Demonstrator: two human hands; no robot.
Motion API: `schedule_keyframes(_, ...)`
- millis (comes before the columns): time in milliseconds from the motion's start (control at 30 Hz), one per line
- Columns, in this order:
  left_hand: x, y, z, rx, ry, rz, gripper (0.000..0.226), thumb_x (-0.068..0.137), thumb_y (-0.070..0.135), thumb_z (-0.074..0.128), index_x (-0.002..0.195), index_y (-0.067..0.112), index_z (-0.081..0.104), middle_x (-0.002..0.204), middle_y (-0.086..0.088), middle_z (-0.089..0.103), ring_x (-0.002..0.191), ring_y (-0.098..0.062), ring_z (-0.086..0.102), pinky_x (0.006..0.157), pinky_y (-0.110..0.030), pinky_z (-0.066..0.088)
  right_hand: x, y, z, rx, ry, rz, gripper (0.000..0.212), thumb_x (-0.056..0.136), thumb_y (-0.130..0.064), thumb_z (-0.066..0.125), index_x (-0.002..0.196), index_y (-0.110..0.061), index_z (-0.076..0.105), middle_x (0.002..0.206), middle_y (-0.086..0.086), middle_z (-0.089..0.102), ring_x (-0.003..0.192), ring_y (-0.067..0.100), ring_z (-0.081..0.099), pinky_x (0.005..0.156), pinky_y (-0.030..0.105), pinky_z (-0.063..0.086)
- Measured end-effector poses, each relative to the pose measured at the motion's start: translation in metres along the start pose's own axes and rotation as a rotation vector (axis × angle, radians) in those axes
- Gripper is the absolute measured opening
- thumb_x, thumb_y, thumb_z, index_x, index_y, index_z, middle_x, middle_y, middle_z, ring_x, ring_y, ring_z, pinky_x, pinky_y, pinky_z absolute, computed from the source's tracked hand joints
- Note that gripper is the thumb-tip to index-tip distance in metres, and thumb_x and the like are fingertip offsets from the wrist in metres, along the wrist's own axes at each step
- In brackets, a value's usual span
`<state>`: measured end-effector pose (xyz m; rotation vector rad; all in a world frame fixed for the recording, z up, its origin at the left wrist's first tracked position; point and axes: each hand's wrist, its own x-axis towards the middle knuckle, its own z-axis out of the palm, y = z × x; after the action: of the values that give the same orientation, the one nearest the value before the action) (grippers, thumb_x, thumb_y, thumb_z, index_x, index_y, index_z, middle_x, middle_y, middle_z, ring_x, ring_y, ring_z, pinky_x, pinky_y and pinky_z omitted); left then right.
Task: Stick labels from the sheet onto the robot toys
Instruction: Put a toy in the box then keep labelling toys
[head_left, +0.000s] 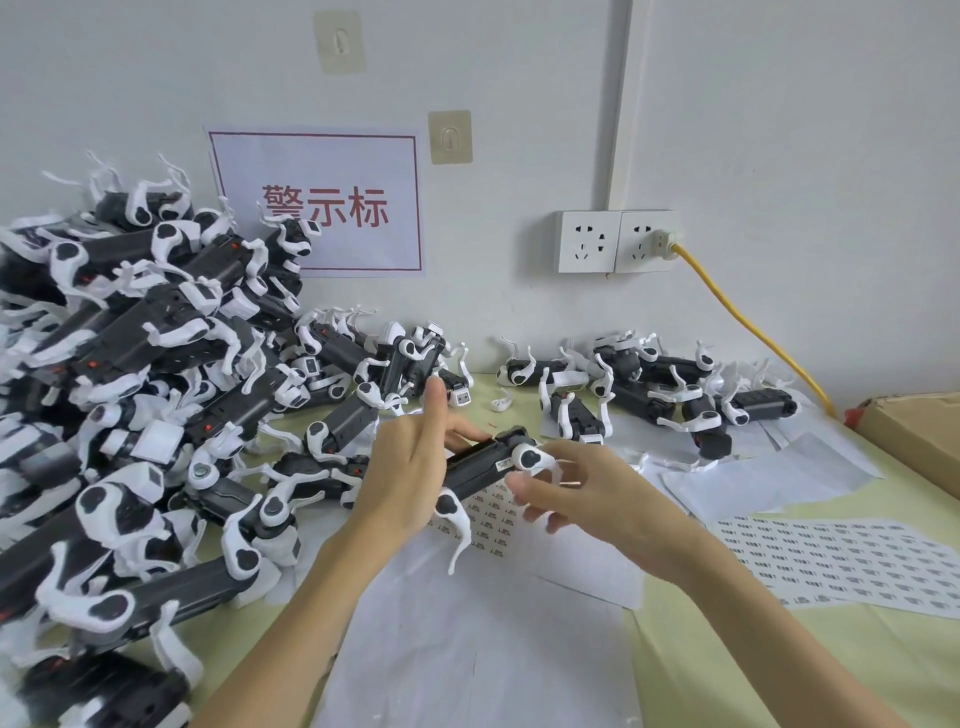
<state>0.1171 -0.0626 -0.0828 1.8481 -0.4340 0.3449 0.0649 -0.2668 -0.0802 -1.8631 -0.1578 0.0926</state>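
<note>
In the middle of the frame the person is holding one robot toy (480, 465) just above the worktop (779, 654). The left hand (410, 467) is gripping the toy's dark body from the left and behind, thumb raised, fingers wrapping round the far side. The toy's long axis is running from lower left to upper right, with a white leg joint at the upper right end.

The right hand (587, 499) is sitting just right of that end, fingers loosely curled and reaching toward the toy's side, where a small white label (503, 464) is showing beside the joint. Whether the fingertips are pinching something or only pressing the label is too blurred to tell. The right hand is the nearer one to the label, so the pressing down probably falls to it, working leftward along the body while the left keeps the toy steady.

Directly under the toy a partly used label sheet (491, 517) is lying on white backing paper, and a fuller sheet (841, 561) is lying at the lower right of the frame. A big pile of toys (130, 374) is filling the left side, and a smaller group (649, 389) is lying at the centre right near the wall.
</note>
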Motion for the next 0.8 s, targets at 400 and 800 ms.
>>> schedule_keyframes(400, -0.003, 0.007, -0.002, -0.088, 0.090, 0.074, 0.084, 0.092, 0.090, 0.023, 0.099, 0.028, 0.079, 0.094, 0.010, 0.080, 0.095, -0.007, 0.074, 0.085, -0.030, 0.050, 0.007, 0.009, -0.003, -0.308, 0.146, -0.402, 0.053, 0.082, -0.032, 0.090, 0.125, -0.037, 0.060, 0.123, -0.017, 0.067, 0.118, 0.006, 0.063, 0.104, 0.024, 0.050)
schedule_keyframes(800, 0.000, -0.003, -0.013, 0.104, -0.245, 0.307, 0.072, 0.077, 0.036, 0.093, 0.135, 0.045, 0.051, 0.138, 0.019, 0.061, 0.132, -0.006, 0.056, 0.104, -0.010, 0.037, 0.011, 0.017, -0.023, -0.522, 0.359, -0.601, 0.062, 0.080, -0.025, 0.090, 0.123, -0.035, 0.047, 0.122, -0.024, 0.050, 0.103, 0.010, 0.056, 0.084, 0.015, 0.045)
